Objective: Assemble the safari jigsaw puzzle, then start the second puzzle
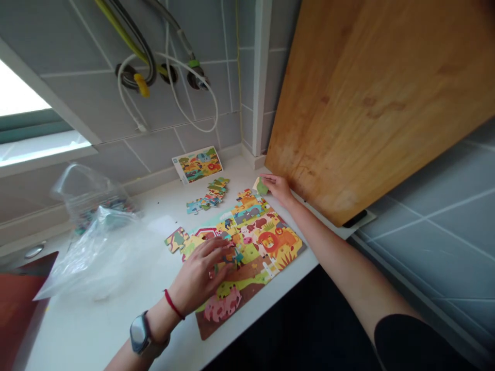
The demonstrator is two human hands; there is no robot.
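Observation:
A partly assembled jigsaw puzzle (251, 257) of farm and wild animals lies on the white counter. My left hand (204, 268) rests over its left half, fingers loosely stretched and apart, covering part of the picture. At the puzzle's far right corner, my right hand (277, 186) has its fingers closed on a green and cream puzzle piece (260, 186). Loose puzzle pieces (211, 197) lie in a small overlapping group behind the puzzle. A joined piece (177, 239) juts out at the left edge.
A picture card (198, 165) leans near the wall. Clear plastic bags (96, 242), one with pieces inside, lie on the left. A large wooden board (371, 93) leans at the right. Hoses and a white cable (170, 56) hang above the counter (116, 319).

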